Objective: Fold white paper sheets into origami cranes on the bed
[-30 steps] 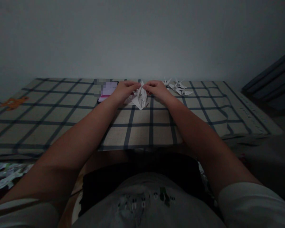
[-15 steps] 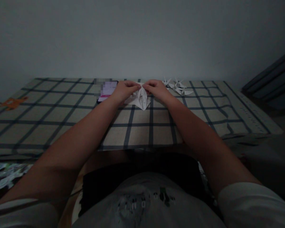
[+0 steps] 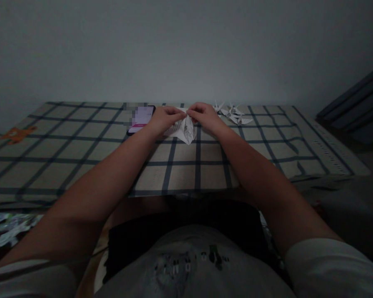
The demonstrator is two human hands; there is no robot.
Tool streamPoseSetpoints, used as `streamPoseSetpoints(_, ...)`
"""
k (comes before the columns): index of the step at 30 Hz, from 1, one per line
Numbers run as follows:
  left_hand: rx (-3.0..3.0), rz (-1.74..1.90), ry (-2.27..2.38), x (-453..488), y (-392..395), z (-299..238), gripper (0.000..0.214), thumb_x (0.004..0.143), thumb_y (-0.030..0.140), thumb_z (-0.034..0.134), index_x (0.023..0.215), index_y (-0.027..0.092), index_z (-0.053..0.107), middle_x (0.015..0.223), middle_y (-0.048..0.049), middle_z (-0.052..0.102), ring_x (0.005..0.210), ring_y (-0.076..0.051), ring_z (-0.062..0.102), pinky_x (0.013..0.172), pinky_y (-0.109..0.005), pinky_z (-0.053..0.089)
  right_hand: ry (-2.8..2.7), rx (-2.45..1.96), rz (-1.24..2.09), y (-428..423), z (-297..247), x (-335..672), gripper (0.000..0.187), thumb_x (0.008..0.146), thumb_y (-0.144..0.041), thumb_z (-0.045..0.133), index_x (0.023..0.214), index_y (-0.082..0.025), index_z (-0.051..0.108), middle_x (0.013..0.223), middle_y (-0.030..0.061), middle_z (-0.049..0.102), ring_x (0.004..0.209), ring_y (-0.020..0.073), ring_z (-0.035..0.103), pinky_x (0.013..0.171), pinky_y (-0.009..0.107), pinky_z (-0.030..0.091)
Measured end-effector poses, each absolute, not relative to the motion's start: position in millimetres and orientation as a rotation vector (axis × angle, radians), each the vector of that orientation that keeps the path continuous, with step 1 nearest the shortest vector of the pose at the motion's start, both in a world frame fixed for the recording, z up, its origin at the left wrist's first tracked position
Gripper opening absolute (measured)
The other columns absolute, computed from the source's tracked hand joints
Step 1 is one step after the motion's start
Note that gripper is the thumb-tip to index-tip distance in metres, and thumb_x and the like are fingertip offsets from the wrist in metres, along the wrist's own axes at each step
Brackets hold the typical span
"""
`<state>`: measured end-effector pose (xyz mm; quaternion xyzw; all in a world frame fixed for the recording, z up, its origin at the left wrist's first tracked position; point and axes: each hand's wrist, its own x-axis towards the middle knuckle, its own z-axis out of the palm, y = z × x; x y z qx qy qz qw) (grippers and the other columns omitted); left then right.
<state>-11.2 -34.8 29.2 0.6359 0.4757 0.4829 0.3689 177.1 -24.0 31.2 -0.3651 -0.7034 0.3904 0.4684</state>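
A partly folded sheet of white printed paper (image 3: 188,131) stands between my two hands, its point toward me just above the checked tablecloth. My left hand (image 3: 166,118) pinches its upper edge from the left with thumb and forefinger. From the right, my right hand (image 3: 203,115) pinches the same upper edge, the two sets of fingertips almost touching. More white printed paper (image 3: 171,131) lies flat under and beside my left hand. Just right of my right hand sit several folded paper cranes (image 3: 234,112).
A lit phone (image 3: 141,120) lies left of my left hand. An orange cut-out shape (image 3: 18,134) rests at the table's far left. The checked tablecloth (image 3: 183,171) reaches back to a grey wall. White paper pieces (image 3: 9,229) are below the table at lower left.
The folded paper's sides have drawn slightly closer together, so it looks narrower between my fingertips. Both hands stay in nearly the same place, still pinching it.
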Motion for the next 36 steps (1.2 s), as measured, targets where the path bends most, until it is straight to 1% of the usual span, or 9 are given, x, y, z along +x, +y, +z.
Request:
streamPoseSetpoints(3,1.629,1.228,1.228,-10.5,-35.3,28.7,0.027,0.071,0.039,0.083,0.082,0.015,0.076,0.074,-0.0054,0.073,0.073,-0.017,0.064,0.071,-0.029,0.052,-1.740,-0.874,0.932,-23.1,30.4,177.0,0.013,0.090,-0.019,0.066,0.078,-0.019,0.061,0.067,-0.0042,0.055,0.063,0.0094,0.049,0.064,0.022,0.045)
streamPoseSetpoints(7,1.643,1.216,1.249,-10.3,-34.5,28.5,0.024,0.072,0.037,0.081,0.080,0.015,0.076,0.074,-0.0048,0.072,0.070,-0.015,0.062,0.072,-0.030,0.050,-1.781,-0.869,0.917,-22.6,29.9,177.5,0.012,0.091,-0.021,0.064,0.080,-0.018,0.060,0.068,-0.0041,0.054,0.064,0.0096,0.048,0.064,0.023,0.045)
streamPoseSetpoints(13,1.681,1.232,1.222,-12.4,-29.6,24.6,0.024,0.071,0.038,0.079,0.078,0.016,0.075,0.072,-0.0027,0.070,0.065,-0.013,0.056,0.067,-0.028,0.045,-1.762,-0.871,0.917,-24.2,28.9,176.1,0.011,0.092,-0.021,0.064,0.081,-0.018,0.063,0.070,-0.0034,0.056,0.064,0.0092,0.049,0.064,0.023,0.045)
streamPoseSetpoints(16,1.710,1.221,1.224,-13.5,-28.2,23.2,0.026,0.072,0.040,0.079,0.077,0.016,0.074,0.070,-0.0014,0.068,0.063,-0.012,0.055,0.066,-0.028,0.045,-1.744,-0.856,0.931,-24.0,28.0,175.3,0.011,0.091,-0.023,0.065,0.082,-0.017,0.063,0.071,-0.0032,0.057,0.064,0.0091,0.050,0.063,0.022,0.045)
streamPoseSetpoints(19,1.738,1.208,1.228,-13.9,-29.0,23.7,0.027,0.072,0.041,0.080,0.076,0.015,0.073,0.068,-0.0009,0.067,0.062,-0.012,0.054,0.065,-0.027,0.044,-1.765,-0.861,0.915,-22.6,27.9,175.9,0.011,0.091,-0.021,0.066,0.080,-0.017,0.064,0.068,-0.0033,0.057,0.064,0.0092,0.050,0.063,0.023,0.044)
streamPoseSetpoints(23,1.725,1.197,1.226,-13.3,-31.1,26.2,0.029,0.072,0.043,0.079,0.077,0.015,0.073,0.069,-0.0014,0.068,0.063,-0.012,0.054,0.065,-0.028,0.045,-1.770,-0.861,0.878,-21.5,27.9,175.9,0.011,0.091,-0.021,0.066,0.081,-0.018,0.063,0.069,-0.0030,0.057,0.064,0.0099,0.051,0.064,0.024,0.044)
streamPoseSetpoints(28,1.747,1.206,1.173,-13.2,-28.2,24.4,0.031,0.072,0.045,0.078,0.079,0.015,0.075,0.073,-0.0025,0.070,0.068,-0.014,0.058,0.069,-0.028,0.047,-1.763,-0.853,0.823,-20.7,26.2,172.9,0.010,0.091,-0.023,0.065,0.082,-0.018,0.064,0.072,-0.0020,0.057,0.070,0.0118,0.053,0.068,0.026,0.044)
streamPoseSetpoints(32,1.735,1.223,1.152,-12.4,-28.0,21.9,0.034,0.072,0.047,0.079,0.086,0.015,0.077,0.080,-0.0041,0.074,0.073,-0.016,0.062,0.072,-0.029,0.049,-1.728,-0.846,0.778,-19.3,25.2,171.4,0.009,0.090,-0.023,0.066,0.082,-0.018,0.064,0.074,-0.0020,0.058,0.074,0.0126,0.055,0.073,0.027,0.046)
streamPoseSetpoints(36,1.739,1.199,1.177,-11.6,-30.8,22.7,0.039,0.071,0.051,0.080,0.083,0.015,0.077,0.077,-0.0047,0.072,0.073,-0.017,0.061,0.070,-0.029,0.047,-1.735,-0.854,0.784,-17.8,24.0,170.4,0.013,0.091,-0.026,0.067,0.081,-0.018,0.063,0.073,-0.0022,0.058,0.071,0.0117,0.054,0.071,0.026,0.045)
